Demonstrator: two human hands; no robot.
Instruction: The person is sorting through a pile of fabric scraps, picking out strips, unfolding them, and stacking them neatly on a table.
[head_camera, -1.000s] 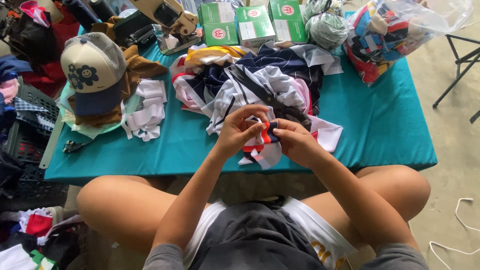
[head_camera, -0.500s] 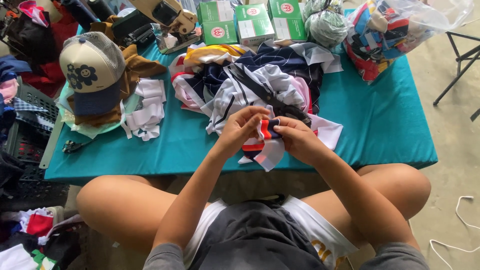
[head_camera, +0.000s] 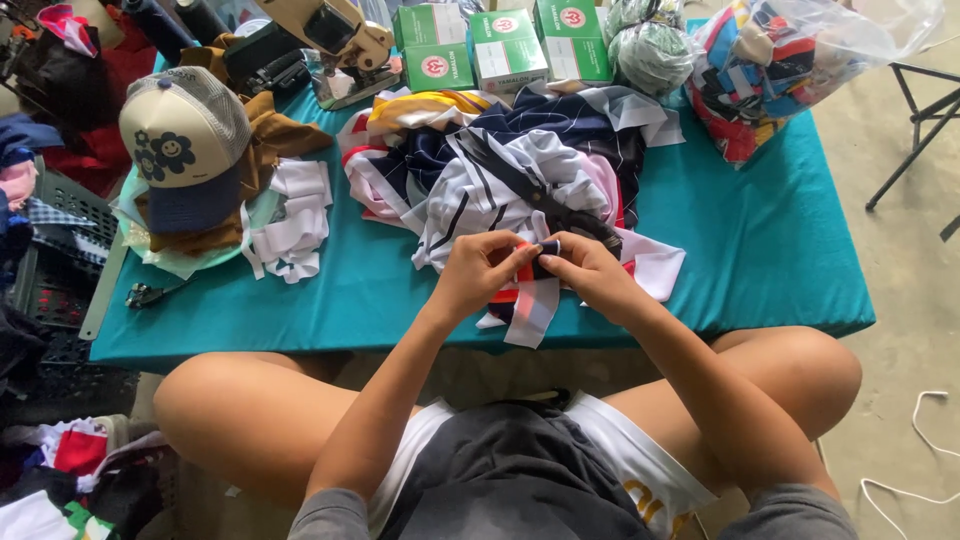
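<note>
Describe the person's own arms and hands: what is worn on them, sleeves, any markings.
Both forearms are bare from elbow to wrist. The left hand and right hand wear no gloves, and no rings, watch or bracelets show. Grey short sleeves appear at the bottom edge on both upper arms. The fingers are bare; nail detail is too small to tell. No markings are visible on either arm.

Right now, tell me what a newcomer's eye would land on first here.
Both hands, left hand and right hand, pinch a small strip of fabric at the near edge of the teal table. Behind them lies a pile of striped cloth scraps; at far left, a cap with flower faces.
</note>
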